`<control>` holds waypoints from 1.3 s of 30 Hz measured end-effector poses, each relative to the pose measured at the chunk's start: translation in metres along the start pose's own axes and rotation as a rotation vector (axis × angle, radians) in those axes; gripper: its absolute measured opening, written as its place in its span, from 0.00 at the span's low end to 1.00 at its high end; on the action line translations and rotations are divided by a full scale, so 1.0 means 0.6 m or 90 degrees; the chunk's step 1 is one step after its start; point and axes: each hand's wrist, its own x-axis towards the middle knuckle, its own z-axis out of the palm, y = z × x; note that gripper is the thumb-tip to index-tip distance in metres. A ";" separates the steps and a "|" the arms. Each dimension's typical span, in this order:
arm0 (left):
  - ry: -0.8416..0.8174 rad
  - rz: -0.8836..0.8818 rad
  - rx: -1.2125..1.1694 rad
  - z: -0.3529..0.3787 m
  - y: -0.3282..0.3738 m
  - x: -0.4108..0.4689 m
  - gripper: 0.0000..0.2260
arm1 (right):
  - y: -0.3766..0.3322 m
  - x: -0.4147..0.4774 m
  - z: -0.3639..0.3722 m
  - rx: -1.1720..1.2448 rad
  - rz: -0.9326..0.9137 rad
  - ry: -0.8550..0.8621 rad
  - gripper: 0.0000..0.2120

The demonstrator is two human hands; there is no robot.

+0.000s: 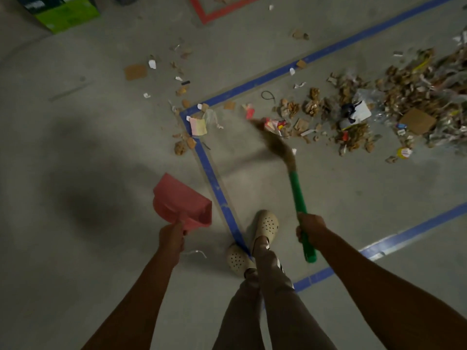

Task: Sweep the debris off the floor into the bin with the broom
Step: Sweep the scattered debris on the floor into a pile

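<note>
Grey concrete floor (101, 274), marked with blue tape lines (214, 183). Debris (404, 109): cardboard scraps, paper and plastic, heaped thick at upper right and scattered thinner toward the tape corner. Broom (298, 193): green handle, my right hand (309, 227) curled round it near its top end, bristles blurred at the heap's near edge. Pink dustpan (182, 200): my left hand (171, 238) grips its handle, left of the tape line.
</note>
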 end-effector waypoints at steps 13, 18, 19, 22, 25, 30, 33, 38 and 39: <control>-0.067 0.091 0.074 0.142 0.175 -0.039 0.19 | -0.058 -0.066 -0.154 0.238 -0.046 0.100 0.13; -0.045 0.107 0.081 0.149 0.213 -0.060 0.20 | -0.069 -0.090 -0.122 0.208 -0.078 0.085 0.14; -0.043 0.105 0.075 0.144 0.216 -0.061 0.19 | -0.073 -0.095 -0.113 0.201 -0.086 0.081 0.13; -0.040 0.095 0.046 0.118 0.216 -0.055 0.18 | -0.083 -0.112 -0.078 0.154 -0.110 0.082 0.14; -0.028 0.074 0.014 0.084 0.212 -0.042 0.17 | -0.089 -0.132 -0.031 0.120 -0.130 0.069 0.14; -0.011 0.041 -0.042 0.023 0.197 -0.011 0.16 | -0.104 -0.166 0.054 0.035 -0.159 -0.008 0.15; -0.005 0.017 -0.066 -0.016 0.190 0.015 0.13 | -0.126 -0.181 0.119 -0.073 -0.193 -0.047 0.16; 0.006 -0.016 -0.071 -0.083 0.188 0.072 0.12 | -0.179 -0.189 0.252 -0.242 -0.235 -0.138 0.15; 0.011 -0.016 -0.072 -0.098 0.189 0.084 0.11 | -0.190 -0.186 0.282 -0.274 -0.234 -0.155 0.15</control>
